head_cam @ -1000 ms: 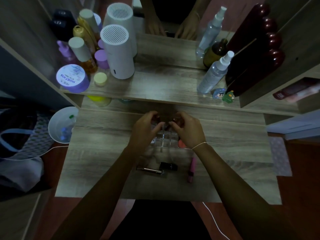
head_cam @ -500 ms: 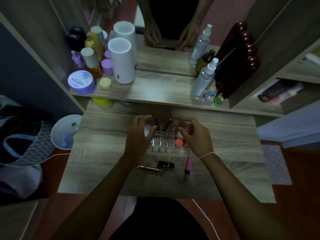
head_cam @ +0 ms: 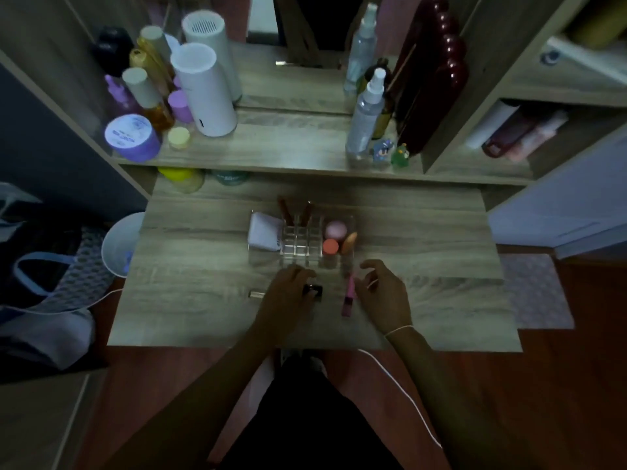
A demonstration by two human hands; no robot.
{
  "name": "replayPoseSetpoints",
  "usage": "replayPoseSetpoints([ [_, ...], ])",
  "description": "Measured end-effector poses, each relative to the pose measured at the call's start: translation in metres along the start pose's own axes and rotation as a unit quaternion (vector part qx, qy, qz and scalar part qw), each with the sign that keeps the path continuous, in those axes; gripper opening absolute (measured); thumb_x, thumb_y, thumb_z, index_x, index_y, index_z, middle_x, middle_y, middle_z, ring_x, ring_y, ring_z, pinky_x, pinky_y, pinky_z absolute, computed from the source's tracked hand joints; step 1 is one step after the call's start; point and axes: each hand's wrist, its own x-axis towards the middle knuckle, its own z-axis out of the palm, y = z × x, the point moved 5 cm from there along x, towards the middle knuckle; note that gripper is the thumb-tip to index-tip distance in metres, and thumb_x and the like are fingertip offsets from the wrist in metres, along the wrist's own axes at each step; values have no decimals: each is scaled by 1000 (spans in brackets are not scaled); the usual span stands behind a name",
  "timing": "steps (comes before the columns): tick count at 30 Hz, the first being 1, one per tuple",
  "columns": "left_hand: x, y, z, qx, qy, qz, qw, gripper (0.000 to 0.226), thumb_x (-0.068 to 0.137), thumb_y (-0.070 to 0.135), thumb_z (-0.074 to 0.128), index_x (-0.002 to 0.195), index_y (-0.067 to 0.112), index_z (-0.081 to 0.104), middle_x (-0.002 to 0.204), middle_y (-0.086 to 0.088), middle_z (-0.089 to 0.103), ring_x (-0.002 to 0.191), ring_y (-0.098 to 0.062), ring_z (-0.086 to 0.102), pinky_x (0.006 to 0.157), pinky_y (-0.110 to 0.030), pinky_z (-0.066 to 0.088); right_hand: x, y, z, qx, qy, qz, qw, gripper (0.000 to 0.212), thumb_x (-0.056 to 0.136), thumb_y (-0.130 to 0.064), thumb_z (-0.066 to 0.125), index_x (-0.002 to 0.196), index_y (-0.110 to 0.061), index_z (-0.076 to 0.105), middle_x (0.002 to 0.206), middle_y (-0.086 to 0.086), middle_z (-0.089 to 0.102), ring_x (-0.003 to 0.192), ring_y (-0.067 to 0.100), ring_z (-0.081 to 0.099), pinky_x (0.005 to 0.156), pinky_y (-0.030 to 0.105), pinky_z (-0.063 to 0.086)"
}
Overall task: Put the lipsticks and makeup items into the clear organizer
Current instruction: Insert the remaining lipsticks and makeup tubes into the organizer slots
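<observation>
The clear organizer (head_cam: 300, 247) stands mid-table. It holds a white compact (head_cam: 263, 230) at its left, two brown lipsticks (head_cam: 285, 211) upright at the back, and pink (head_cam: 336, 228), orange (head_cam: 330, 246) and beige (head_cam: 349, 241) sponges at its right. My left hand (head_cam: 286, 295) rests in front of it, fingers curled on a black lipstick (head_cam: 315, 290) lying on the table. A thin silver tube (head_cam: 256, 294) pokes out left of that hand. My right hand (head_cam: 383, 295) hovers with fingers apart, just right of a pink tube (head_cam: 348, 296) lying flat.
A raised shelf (head_cam: 288, 154) behind carries a white cylinder (head_cam: 203, 93), bottles, a purple jar (head_cam: 132, 134) and spray bottles (head_cam: 364, 120). A white bin (head_cam: 118, 245) sits off the table's left edge. A white cord (head_cam: 403, 391) hangs below the front edge.
Both hands have drawn back from the organizer toward the table's front. The left now lies on the black lipstick and the right sits beside the pink tube.
</observation>
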Motion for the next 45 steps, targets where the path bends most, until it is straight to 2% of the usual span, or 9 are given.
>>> replayPoseSetpoints([
  [6, 1, 5, 26, 111, -38, 0, 993, 41, 74, 12, 69, 114, 5, 62, 120, -21, 60, 106, -39, 56, 87, -46, 46, -5, 18, 23, 17, 7, 43, 999, 37, 83, -24, 69, 115, -11, 57, 101, 12, 60, 94, 27, 59, 77, 32, 44],
  [10, 4, 3, 29, 130, -34, -5, 991, 35, 71, 9, 71, 105, 4, 64, 109, -22, 63, 93, -40, 59, 75, -45, 48, -5, 17, 34, 6, -10, 52, 999, 51, 77, -22, 74, 121, -10, 52, 109, 18, 57, 99, 32, 56, 80, 37, 46],
  [16, 8, -1, 30, 118, -35, -13, 992, 29, 77, 13, 66, 106, 7, 63, 110, -17, 60, 98, -36, 54, 79, -44, 44, -6, 7, 45, -9, -40, 82, 996, 55, 75, -17, 72, 125, -9, 48, 115, 20, 52, 101, 36, 54, 84, 44, 48],
  [24, 10, -3, 6, 6, 6, -27, 1000, 23, 83, 11, 62, 105, 8, 60, 105, -15, 58, 96, -30, 51, 80, -36, 41, -4, 1, 45, -7, -79, 91, 993, 43, 75, -11, 70, 116, -4, 57, 108, 21, 63, 100, 36, 59, 86, 42, 48],
  [29, 10, -14, -20, -97, 57, -41, 993, 18, 90, 19, 57, 108, 17, 56, 107, -6, 59, 97, -20, 55, 79, -29, 45, -3, -15, 41, 6, -72, 61, 996, 23, 87, -19, 62, 107, -8, 65, 96, 17, 71, 89, 34, 65, 73, 33, 44],
  [35, 34, -23, -48, -138, 130, -67, 980, 24, 86, 16, 64, 109, 10, 59, 106, -5, 67, 93, -8, 58, 74, 0, 39, 9, -47, 28, 57, -22, 46, 997, 25, 90, -31, 53, 103, -10, 53, 68, -5, 62, 73, 30, 64, 62, 33, 39],
  [39, 51, -24, -60, -116, 154, -21, 981, 18, 87, 14, 65, 104, 11, 62, 101, -6, 69, 91, -8, 59, 76, -7, 44, 24, -73, 17, 79, 6, -3, 997, 15, 91, -29, 56, 85, -20, 47, 63, -10, 59, 57, 10, 58, 57, 32, 41],
  [42, 60, -29, -62, -138, 157, -30, 977, 17, 88, 12, 64, 104, 10, 62, 104, -8, 68, 91, -9, 61, 79, -10, 45, 39, -87, 12, 80, -7, -28, 996, 24, 84, -33, 68, 93, -13, 56, 83, 5, 70, 70, 19, 68, 66, 41, 57],
  [45, 68, -35, -59, -135, 137, -32, 981, 19, 88, 12, 62, 107, 9, 61, 108, -11, 65, 96, -15, 61, 83, -21, 48, 54, -95, 6, 41, 18, -52, 998, 24, 81, -30, 73, 88, -10, 63, 79, 8, 72, 68, 21, 68, 66, 42, 57],
])
